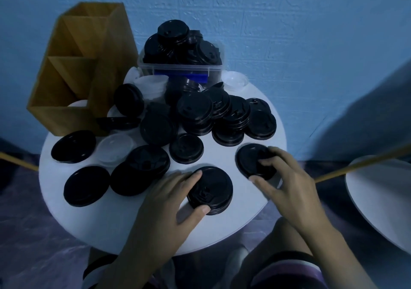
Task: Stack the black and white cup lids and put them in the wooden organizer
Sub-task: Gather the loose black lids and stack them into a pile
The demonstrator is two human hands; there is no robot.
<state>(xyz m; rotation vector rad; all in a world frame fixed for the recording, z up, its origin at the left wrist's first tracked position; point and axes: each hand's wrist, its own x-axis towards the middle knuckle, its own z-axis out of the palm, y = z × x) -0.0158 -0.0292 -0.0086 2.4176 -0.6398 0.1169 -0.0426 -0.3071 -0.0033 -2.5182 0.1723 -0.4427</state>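
Our left grip is clamped on the near black lid at 6 o'clock on the round white bench, fingertips curled over its far left rim and the thumb pressed against its near edge. Our right grip is closed on the right black lid at about 4 o'clock, fingers bent onto its top and the thumb at its near rim. The two lids lie apart, with bare bench between them. Farther out, at 7 to 9 o'clock, loose black lids lie flat, some overlapping, and a translucent white lid sits among them. In the middle of the bench we see a heap of black lids, some in short stacks and some tilted, and a single black lid lies flat just in front of it. Behind the heap, at 12 o'clock, a clear plastic tub is piled over its rim with more black lids. White lids rest just left of the tub, and another white one lies at its right. The wooden organizer stands upright at 10 o'clock, its stepped compartments open at the top. Something white shows in its lowest compartment, though we cannot tell what. A blue textured wall rises behind everything.
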